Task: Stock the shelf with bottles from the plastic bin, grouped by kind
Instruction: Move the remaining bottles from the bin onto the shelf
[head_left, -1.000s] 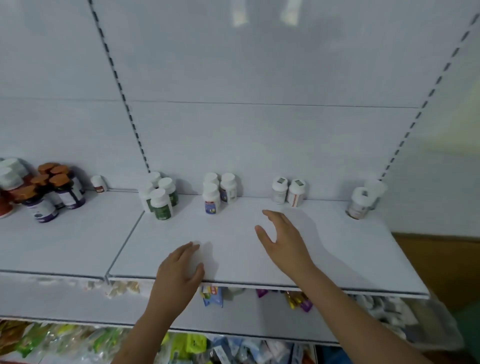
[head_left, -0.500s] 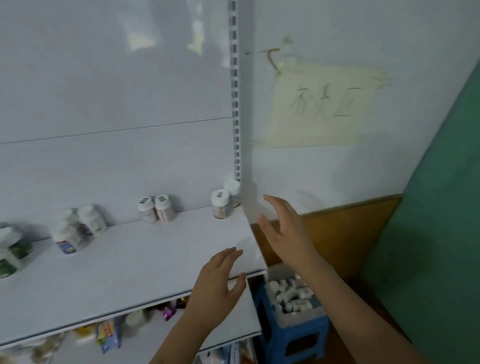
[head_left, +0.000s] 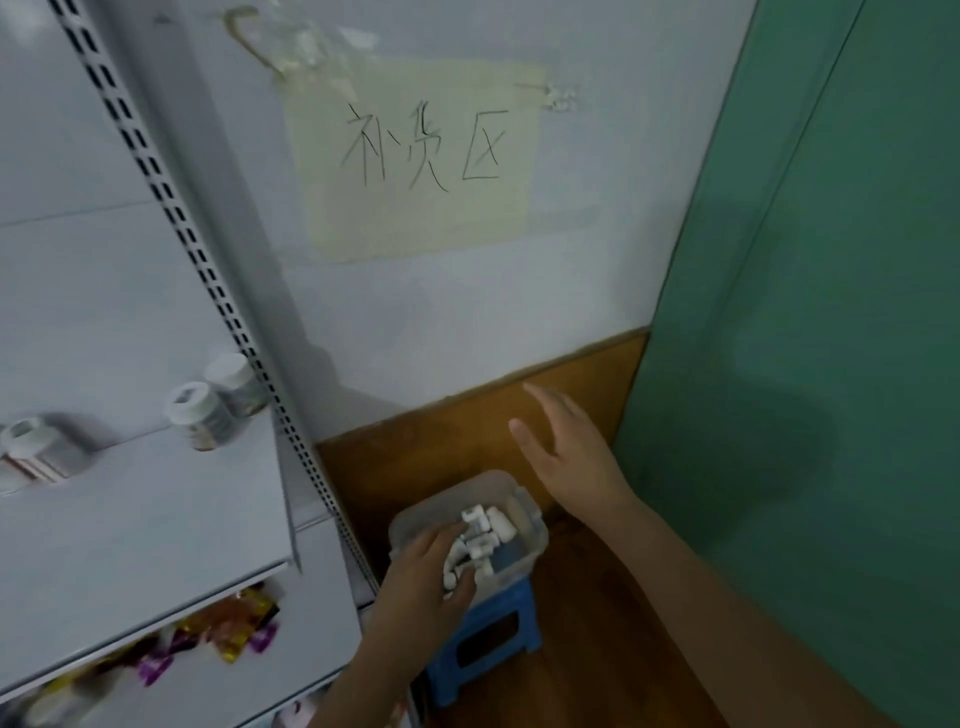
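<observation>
Presently: plastic bin (head_left: 410, 525), clear, on a blue step stool (head_left: 485, 631) just beside the right end of the shelf (head_left: 140, 525), holding white-capped bottles (head_left: 480, 532) that lie jumbled, long axes mixed. Left hand (head_left: 426, 574) is the nearer, reaching into the bin's near-left corner, fingers curled over the bottles, which lie directly under and ahead of them; whether one is gripped cannot be told. Right hand (head_left: 569, 454), released and spread, hovers above the bin's far-right corner.
</observation>
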